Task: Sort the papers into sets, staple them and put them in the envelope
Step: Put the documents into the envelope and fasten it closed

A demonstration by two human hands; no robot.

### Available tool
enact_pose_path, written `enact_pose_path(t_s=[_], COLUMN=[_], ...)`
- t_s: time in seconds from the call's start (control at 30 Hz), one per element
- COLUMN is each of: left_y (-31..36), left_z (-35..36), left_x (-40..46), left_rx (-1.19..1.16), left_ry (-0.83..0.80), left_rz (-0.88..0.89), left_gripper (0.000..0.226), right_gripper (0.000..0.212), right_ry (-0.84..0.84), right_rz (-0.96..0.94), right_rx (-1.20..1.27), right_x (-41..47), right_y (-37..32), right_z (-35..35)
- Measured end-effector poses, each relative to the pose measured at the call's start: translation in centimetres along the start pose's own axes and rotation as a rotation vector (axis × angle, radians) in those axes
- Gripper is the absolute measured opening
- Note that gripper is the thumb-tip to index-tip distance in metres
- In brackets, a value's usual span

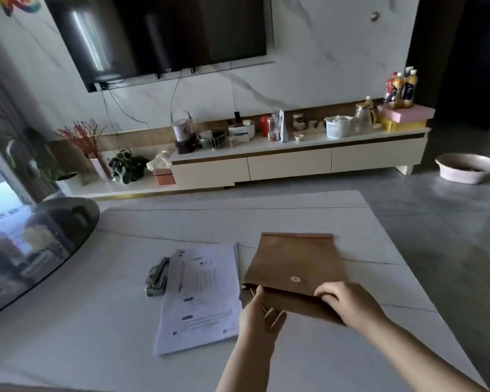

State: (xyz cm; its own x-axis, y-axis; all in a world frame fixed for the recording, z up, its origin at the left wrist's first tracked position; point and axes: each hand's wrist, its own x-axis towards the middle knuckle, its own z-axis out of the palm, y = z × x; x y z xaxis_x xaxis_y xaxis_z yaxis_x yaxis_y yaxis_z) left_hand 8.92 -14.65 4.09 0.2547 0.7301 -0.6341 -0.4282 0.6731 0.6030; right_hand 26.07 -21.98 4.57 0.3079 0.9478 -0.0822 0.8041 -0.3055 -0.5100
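Observation:
A brown envelope [290,261] with a white string button lies on the white marble table [96,306], its open mouth toward me. My left hand [256,315] holds the near left corner of the envelope at its flap, fingers curled around the edge. My right hand [348,302] grips the mouth's upper edge at the near right. To the left lies a stack of printed white papers [201,295]. A grey stapler [156,277] rests against the stack's far left edge.
A dark round glass tabletop [34,250] overlaps the table at the left. Beyond the table stands a low TV cabinet [289,162] crowded with cups, bottles and plants. A pale basin [467,168] sits on the grey floor at the right.

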Motion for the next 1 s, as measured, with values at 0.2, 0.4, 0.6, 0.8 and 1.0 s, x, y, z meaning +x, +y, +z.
enact_pose_path(t_s=[0.2,0.4,0.6,0.8,1.0], left_y=[0.7,-3.1,-6.9,-5.0,-0.2], left_z=[-3.0,-2.4,-1.1,-2.4,-3.4], left_x=[3.1,4.0,3.6,5.6,5.9], left_rx=[0.344,0.679,0.700,0.876,1.119], left_ry=[0.042,-0.067,-0.242,-0.081,0.058], left_rz=[0.180,0.179,0.013,0.162,0.479], left_gripper=[0.051,0.051,0.043,0.036,0.029], right_gripper=[0.020,0.019,0.059,0.083,0.057], right_ry=[-0.114,0.163,-0.106,-0.276,-0.096], right_rz=[0.024,0.174,0.175,0.112,0.044], right_rx=[0.061,-0.006,-0.145,-0.284,-0.188], right_x=[2.4,3.1,3.3,5.2,6.9], right_y=[5.3,5.6,3.9,6.2,3.6], right_z=[1.8,3.5,6.2,6.0,6.6])
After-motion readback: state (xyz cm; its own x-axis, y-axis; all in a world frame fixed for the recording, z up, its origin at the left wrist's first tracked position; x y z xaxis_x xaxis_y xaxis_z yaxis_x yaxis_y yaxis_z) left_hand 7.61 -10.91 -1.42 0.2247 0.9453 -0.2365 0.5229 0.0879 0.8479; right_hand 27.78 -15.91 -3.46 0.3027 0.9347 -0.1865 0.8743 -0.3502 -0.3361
